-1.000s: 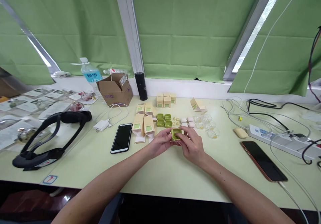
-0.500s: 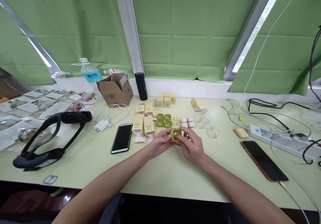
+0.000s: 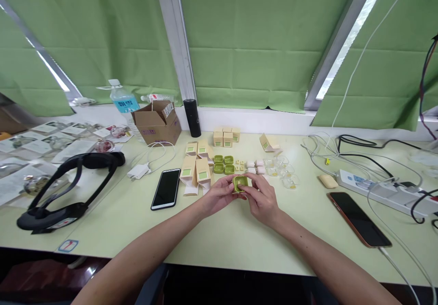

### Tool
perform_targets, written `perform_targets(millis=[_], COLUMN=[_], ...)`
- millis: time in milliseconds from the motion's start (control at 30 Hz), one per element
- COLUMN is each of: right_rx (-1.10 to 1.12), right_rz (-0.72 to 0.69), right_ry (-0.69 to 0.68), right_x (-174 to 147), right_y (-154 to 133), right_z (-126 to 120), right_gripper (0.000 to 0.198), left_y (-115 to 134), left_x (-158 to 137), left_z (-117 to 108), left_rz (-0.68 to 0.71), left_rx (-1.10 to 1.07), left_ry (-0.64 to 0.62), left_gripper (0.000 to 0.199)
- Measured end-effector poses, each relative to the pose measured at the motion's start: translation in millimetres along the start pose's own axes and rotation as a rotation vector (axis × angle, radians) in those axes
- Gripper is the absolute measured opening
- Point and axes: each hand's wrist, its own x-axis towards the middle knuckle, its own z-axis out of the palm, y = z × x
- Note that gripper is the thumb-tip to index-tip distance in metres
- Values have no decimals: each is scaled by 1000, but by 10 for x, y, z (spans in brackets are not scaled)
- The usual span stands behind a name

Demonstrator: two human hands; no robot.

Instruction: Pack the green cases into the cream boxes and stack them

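Observation:
A small green square tray (image 3: 241,182) is held between my two hands above the table. My left hand (image 3: 221,193) grips its left side, thumb at the rim. My right hand (image 3: 262,196) holds the right side, with a finger or thumb pressed inside the tray. Just beyond lie several matching green trays (image 3: 218,168), some tiny yellow pieces (image 3: 239,165), small pale pink blocks (image 3: 256,167) and clear plastic pieces (image 3: 280,167). Left of these stand beige paper boxes (image 3: 203,172), some with their flaps open. What is under the held tray is hidden.
More small boxes (image 3: 224,138) and a lone opened box (image 3: 268,143) stand farther back. A phone (image 3: 166,189) lies at left, near a black headset (image 3: 73,186). Another phone (image 3: 360,219), a power strip (image 3: 379,193) and tangled cables are at right. A carton (image 3: 157,125) and black flask (image 3: 192,118) stand behind.
Almost nothing differs. Both hands keep the green tray in the same place, with the right fingers shifting only slightly inside it.

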Motion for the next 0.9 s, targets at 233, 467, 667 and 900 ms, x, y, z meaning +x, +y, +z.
perform_targets(millis=[233, 467, 667, 900], right_rx=[28, -49, -86, -21], right_rz=[20, 31, -7, 24], right_ry=[4, -32, -25, -11], right_x=[-18, -82, -57, -57], right_y=[-1, 16, 32, 32], right_z=[5, 16, 12, 21], right_gripper=[24, 32, 27, 22], left_y=[5, 11, 20, -3], left_x=[-4, -4, -9, 3], left_z=[21, 29, 30, -12], left_rz=[12, 15, 16, 30], left_rx=[16, 32, 34, 35], left_ry=[4, -12, 5, 12], left_gripper=[42, 41, 41, 43])
